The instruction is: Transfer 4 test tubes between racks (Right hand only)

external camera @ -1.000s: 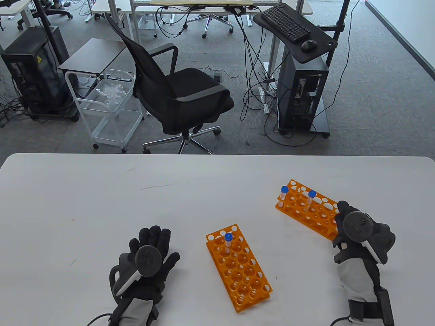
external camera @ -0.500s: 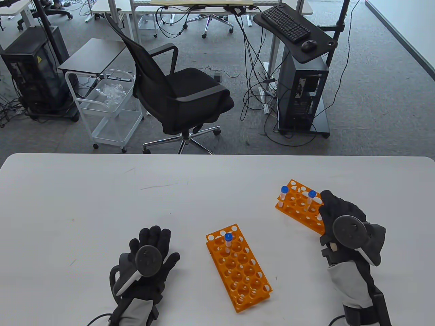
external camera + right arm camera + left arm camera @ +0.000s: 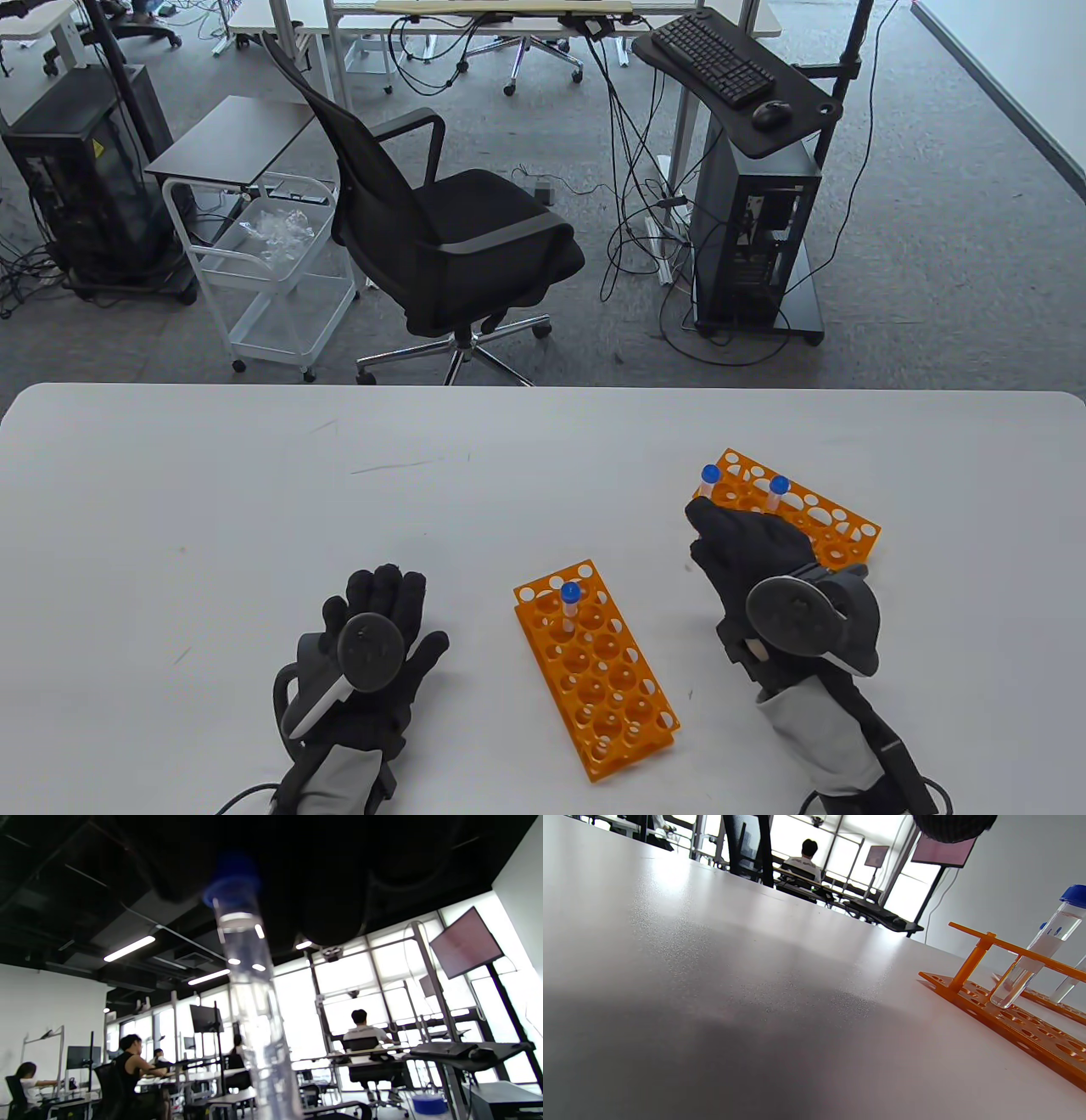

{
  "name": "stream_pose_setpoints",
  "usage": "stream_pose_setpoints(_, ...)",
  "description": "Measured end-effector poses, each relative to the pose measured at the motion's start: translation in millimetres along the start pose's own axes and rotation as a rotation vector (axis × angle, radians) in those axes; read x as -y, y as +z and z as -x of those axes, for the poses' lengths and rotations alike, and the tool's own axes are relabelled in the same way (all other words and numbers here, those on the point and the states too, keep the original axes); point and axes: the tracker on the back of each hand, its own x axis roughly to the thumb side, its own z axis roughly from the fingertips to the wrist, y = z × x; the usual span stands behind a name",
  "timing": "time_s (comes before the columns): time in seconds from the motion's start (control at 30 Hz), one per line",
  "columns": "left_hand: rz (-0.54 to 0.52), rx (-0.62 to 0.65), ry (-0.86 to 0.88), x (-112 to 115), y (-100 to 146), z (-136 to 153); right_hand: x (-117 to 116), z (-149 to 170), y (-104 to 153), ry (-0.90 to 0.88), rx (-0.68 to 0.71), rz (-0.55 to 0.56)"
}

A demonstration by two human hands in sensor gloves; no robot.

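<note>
Two orange racks lie on the white table [image 3: 254, 509]. The near rack [image 3: 611, 679] holds one blue-capped tube [image 3: 569, 598]; both show in the left wrist view, rack [image 3: 1009, 1018] and tube [image 3: 1039, 955]. The far rack [image 3: 836, 531] holds two blue-capped tubes [image 3: 709, 475] [image 3: 778, 486]. My right hand [image 3: 721, 531] hovers at the far rack's left end, fingers curled. In the right wrist view a clear blue-capped tube [image 3: 254, 1005] hangs from my dark fingers [image 3: 326, 899]; the hand hides it in the table view. My left hand [image 3: 382, 611] rests flat on the table, empty.
The near rack sits between my two hands, its long side running away from me. Another blue cap [image 3: 428, 1105] shows low in the right wrist view. An office chair [image 3: 441, 229] and a computer cart [image 3: 747, 212] stand beyond the table's far edge.
My right hand has moved left from the far rack's right end to its left end, uncovering that rack's right part. The left hand and the three standing tubes have not moved.
</note>
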Motion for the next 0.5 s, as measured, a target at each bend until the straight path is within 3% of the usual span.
stream_pose_setpoints(0.5,0.0,-0.001,0.001,-0.3,-0.1,0.3,-21.8,-47.6,5.7,-0.115,0.143,-0.064)
